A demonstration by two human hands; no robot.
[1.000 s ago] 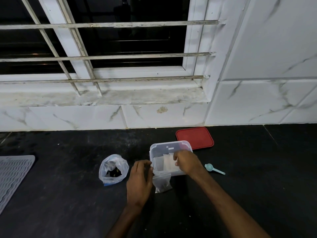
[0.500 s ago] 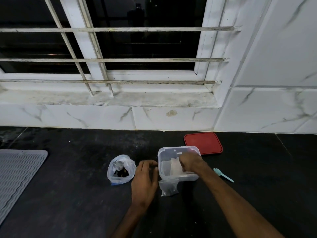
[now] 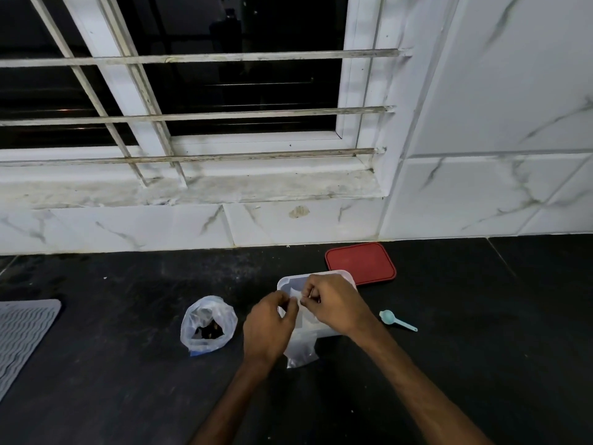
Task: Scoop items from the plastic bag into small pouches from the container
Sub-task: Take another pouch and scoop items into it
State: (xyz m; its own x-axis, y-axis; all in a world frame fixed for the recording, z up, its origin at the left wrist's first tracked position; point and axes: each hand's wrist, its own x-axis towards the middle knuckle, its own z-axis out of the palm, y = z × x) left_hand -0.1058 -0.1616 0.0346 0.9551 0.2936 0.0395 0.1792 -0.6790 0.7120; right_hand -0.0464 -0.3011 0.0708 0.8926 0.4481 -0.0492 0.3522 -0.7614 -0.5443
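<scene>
Our left hand (image 3: 268, 329) has risen from beside the container (image 3: 284, 282) to meet our right hand (image 3: 333, 305), both now pinching a small pouch (image 3: 294, 295) above it. A second pouch (image 3: 301, 351) lies just before the container, the plastic bag (image 3: 208, 326) sits open at left, and the scoop (image 3: 396, 320) lies untouched at right: scooping, we judge, lies ahead.

A dark counter (image 3: 481, 348) holds an open clear bag (image 3: 208, 326) of dark bits, a clear container (image 3: 321, 327) to its right, a pouch (image 3: 301, 353) just in front of the container, a red lid (image 3: 361, 263) behind it, a teal scoop (image 3: 396, 320) further right, and a grey ribbed mat (image 3: 22, 335) at far left.
</scene>
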